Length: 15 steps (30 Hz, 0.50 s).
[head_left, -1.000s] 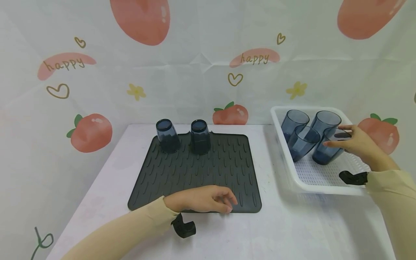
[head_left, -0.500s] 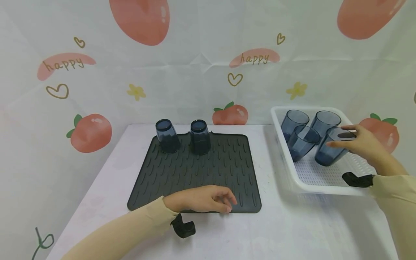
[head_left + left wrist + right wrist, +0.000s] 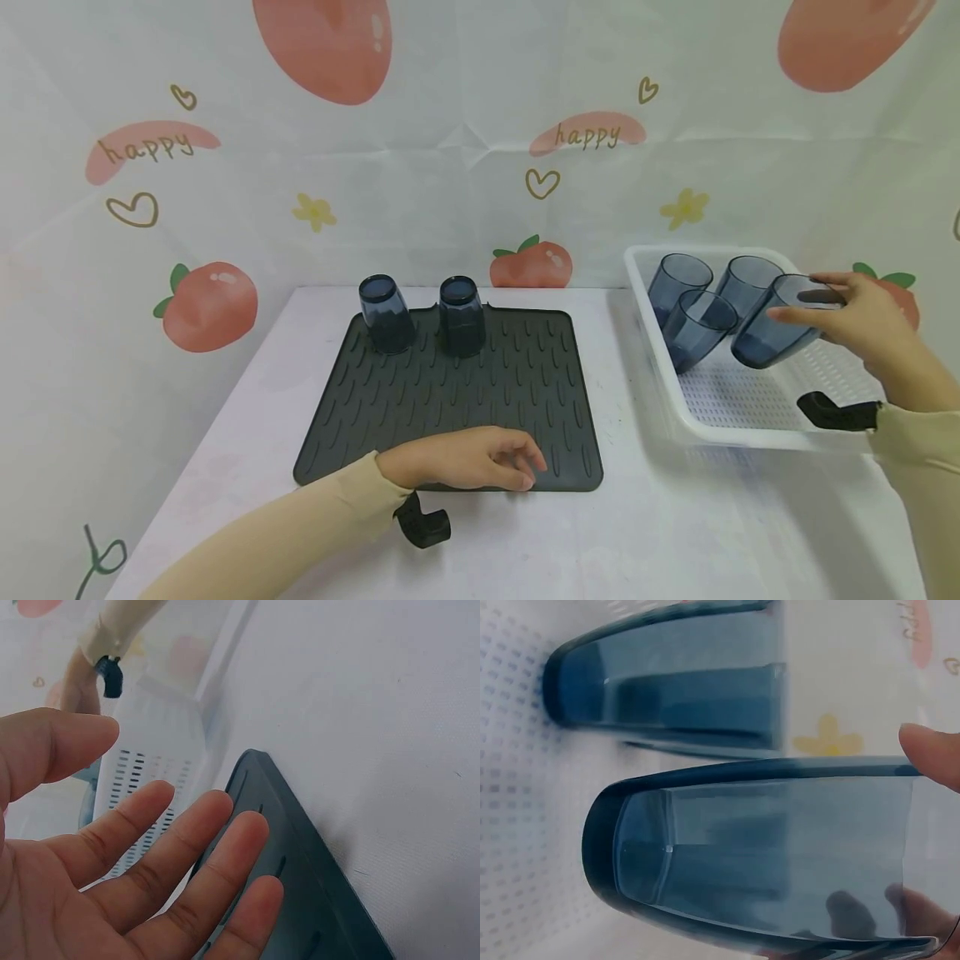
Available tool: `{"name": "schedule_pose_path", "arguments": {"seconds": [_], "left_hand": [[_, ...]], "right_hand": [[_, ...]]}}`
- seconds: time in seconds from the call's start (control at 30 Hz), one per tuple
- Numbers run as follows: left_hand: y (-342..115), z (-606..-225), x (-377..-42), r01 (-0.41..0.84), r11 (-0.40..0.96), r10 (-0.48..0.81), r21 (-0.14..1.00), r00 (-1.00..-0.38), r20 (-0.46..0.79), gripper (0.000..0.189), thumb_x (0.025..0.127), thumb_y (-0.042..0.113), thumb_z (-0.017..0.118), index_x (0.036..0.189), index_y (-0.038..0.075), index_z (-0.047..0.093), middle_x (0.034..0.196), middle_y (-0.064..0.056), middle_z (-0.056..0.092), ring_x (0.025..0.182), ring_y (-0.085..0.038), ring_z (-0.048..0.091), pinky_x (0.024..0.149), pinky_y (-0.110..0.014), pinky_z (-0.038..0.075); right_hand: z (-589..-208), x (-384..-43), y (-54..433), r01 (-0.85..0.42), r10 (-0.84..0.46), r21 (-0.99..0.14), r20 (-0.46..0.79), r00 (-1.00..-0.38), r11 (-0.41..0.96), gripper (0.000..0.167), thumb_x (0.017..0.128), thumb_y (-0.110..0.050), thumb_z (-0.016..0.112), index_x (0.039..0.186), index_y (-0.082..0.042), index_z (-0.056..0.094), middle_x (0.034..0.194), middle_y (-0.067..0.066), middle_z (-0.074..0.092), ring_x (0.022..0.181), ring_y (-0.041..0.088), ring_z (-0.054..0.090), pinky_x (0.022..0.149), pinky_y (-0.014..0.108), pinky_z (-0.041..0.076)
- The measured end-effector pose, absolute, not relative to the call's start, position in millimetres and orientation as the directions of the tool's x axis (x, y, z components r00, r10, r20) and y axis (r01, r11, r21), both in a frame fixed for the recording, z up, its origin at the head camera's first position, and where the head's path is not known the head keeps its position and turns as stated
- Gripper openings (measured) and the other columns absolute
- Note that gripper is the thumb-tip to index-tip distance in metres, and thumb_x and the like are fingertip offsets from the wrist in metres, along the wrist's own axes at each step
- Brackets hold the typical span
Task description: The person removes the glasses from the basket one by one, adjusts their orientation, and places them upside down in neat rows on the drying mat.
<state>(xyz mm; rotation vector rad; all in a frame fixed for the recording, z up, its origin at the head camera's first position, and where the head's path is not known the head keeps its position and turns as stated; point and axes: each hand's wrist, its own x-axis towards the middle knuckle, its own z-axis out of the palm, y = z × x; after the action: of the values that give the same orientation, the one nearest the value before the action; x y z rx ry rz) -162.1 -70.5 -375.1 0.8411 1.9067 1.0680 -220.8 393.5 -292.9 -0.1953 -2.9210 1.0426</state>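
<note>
My right hand (image 3: 870, 321) grips a blue drinking glass (image 3: 783, 323) near its rim, thumb on one side and fingers on the other. In the right wrist view the held glass (image 3: 750, 855) tilts, its base off the basket floor. Beside it, three more blue glasses (image 3: 697, 325) lean in the white basket (image 3: 693, 429). My left hand (image 3: 468, 458) rests over the front edge of the black drying mat (image 3: 450, 400), fingers loosely bent around nothing. The left wrist view shows that hand (image 3: 150, 877) with its palm bare.
Two blue glasses stand upside down at the mat's back edge, a left one (image 3: 387, 315) and a right one (image 3: 461, 317). A white table (image 3: 675, 525) lies under everything. Behind it hangs a patterned cloth (image 3: 450, 167).
My right hand has raised the glass slightly and drawn it to the right, tilting it further. The left hand and the two glasses on the mat stay put.
</note>
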Motion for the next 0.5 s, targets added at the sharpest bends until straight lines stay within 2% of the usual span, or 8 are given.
{"name": "schedule_pose_path", "arguments": {"seconds": [0.07,0.17,0.2,0.3,0.33,0.37,0.5], "left_hand": [[-70.4,-374.1,-161.7,0.164,0.432,0.822,0.887,-0.477,-0.312,0.029,0.096,0.017,0.060,0.123,0.005,0.059,0.105,-0.002,0.066,0.095,-0.018,0.066,0.079,-0.019,0.050],[-70.2,-371.5,-160.7,0.153,0.432,0.820,0.889,-0.476,-0.317,0.029,0.096,0.017,0.060,0.122,0.004,0.059,0.106,-0.004,0.066,0.095,-0.020,0.066,0.079,-0.019,0.049],[-70.2,-370.6,-160.4,0.151,0.433,0.820,0.889,-0.476,-0.319,0.029,0.096,0.017,0.060,0.122,0.004,0.059,0.106,-0.004,0.066,0.095,-0.021,0.065,0.079,-0.019,0.049],[-70.3,-369.0,-159.8,0.150,0.434,0.819,0.889,-0.478,-0.318,0.029,0.096,0.016,0.060,0.122,0.004,0.059,0.105,-0.002,0.066,0.095,-0.020,0.065,0.079,-0.019,0.049],[-70.3,-368.7,-159.8,0.152,0.434,0.818,0.888,-0.479,-0.318,0.029,0.096,0.016,0.060,0.122,0.004,0.059,0.104,-0.001,0.066,0.095,-0.020,0.065,0.079,-0.019,0.049],[-70.4,-368.7,-159.7,0.152,0.433,0.819,0.889,-0.478,-0.317,0.028,0.096,0.016,0.060,0.122,0.004,0.059,0.105,-0.002,0.066,0.095,-0.020,0.065,0.079,-0.019,0.049],[-70.6,-369.3,-159.8,0.154,0.430,0.821,0.890,-0.477,-0.314,0.028,0.096,0.016,0.060,0.122,0.004,0.059,0.106,-0.004,0.066,0.095,-0.021,0.065,0.078,-0.019,0.049]], "right_hand": [[-291.5,-219.6,393.7,0.100,0.142,-0.665,0.009,-0.990,0.740,0.096,0.086,-0.038,0.073,0.150,0.006,0.018,0.138,0.017,0.049,0.070,-0.024,0.041,0.057,0.007,0.043],[-289.0,-216.5,393.3,0.122,0.169,-0.690,0.001,-0.986,0.714,0.097,0.086,-0.042,0.071,0.154,-0.002,0.014,0.144,0.000,0.046,0.073,-0.027,0.040,0.066,0.010,0.047],[-288.3,-215.1,393.3,0.124,0.179,-0.700,0.005,-0.984,0.704,0.097,0.086,-0.042,0.071,0.155,-0.004,0.013,0.140,-0.005,0.047,0.075,-0.026,0.041,0.067,0.010,0.047],[-285.6,-210.7,391.9,0.130,0.202,-0.716,0.015,-0.979,0.685,0.097,0.087,-0.043,0.069,0.156,-0.010,0.010,0.145,-0.006,0.042,0.083,-0.021,0.041,0.068,0.008,0.045],[-284.7,-209.2,391.3,0.123,0.207,-0.727,0.027,-0.978,0.675,0.096,0.088,-0.042,0.070,0.156,-0.011,0.011,0.138,-0.012,0.046,0.085,-0.019,0.042,0.069,0.008,0.045],[-284.0,-208.0,390.9,0.113,0.214,-0.737,0.044,-0.976,0.666,0.095,0.087,-0.041,0.071,0.156,-0.011,0.012,0.129,-0.016,0.048,0.087,-0.018,0.042,0.063,0.002,0.039],[-279.9,-203.5,387.6,0.089,0.252,-0.775,0.093,-0.963,0.626,0.092,0.086,-0.035,0.074,0.156,-0.014,0.017,0.101,-0.029,0.047,0.085,-0.017,0.045,0.064,-0.001,0.038]]}}
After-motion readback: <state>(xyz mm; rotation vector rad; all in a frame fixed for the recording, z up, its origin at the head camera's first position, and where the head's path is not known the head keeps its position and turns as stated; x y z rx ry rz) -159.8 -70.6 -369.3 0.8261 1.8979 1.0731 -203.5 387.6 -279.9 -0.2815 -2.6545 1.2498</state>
